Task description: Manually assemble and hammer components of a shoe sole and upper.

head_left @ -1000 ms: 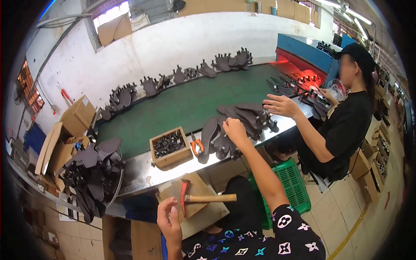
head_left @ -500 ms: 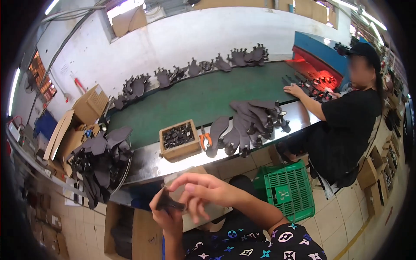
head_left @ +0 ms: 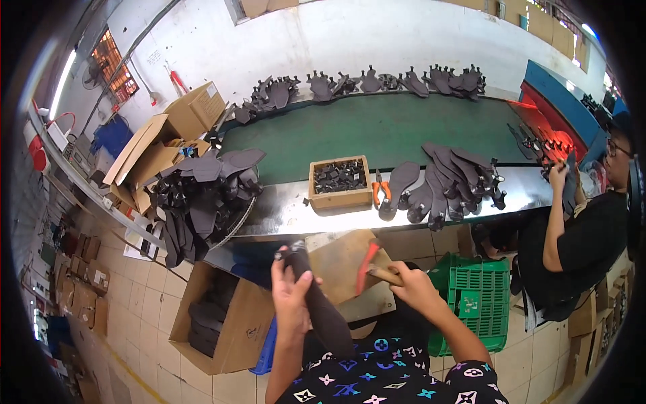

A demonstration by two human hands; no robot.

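A long dark grey shoe sole (head_left: pixel 326 316) with a black piece at its upper end lies along my left hand (head_left: pixel 291 296), whose fingers are wrapped round it. The sole's other end reaches down toward my shirt. My right hand (head_left: pixel 416 289) grips the wooden handle of a hammer (head_left: pixel 368 262) with a red head. The hammer head is over a worn tan board (head_left: pixel 336 259) in front of me. The sole is just left of the board. Fingers of my right hand are closed on the handle.
A green belt bench (head_left: pixel 363 124) holds several soles (head_left: pixel 441 178), a wooden box (head_left: pixel 336 200) of small black parts and orange-handled pliers (head_left: pixel 381 192). A heaped basket (head_left: pixel 249 212) is left, a carton (head_left: pixel 225 337) below. A green crate (head_left: pixel 474 303) and co-worker (head_left: pixel 585 229) are at right.
My hands have moved apart; they were close together round the dark piece. My right hand now has the hammer. The view has turned left, and the co-worker now holds up a sole.
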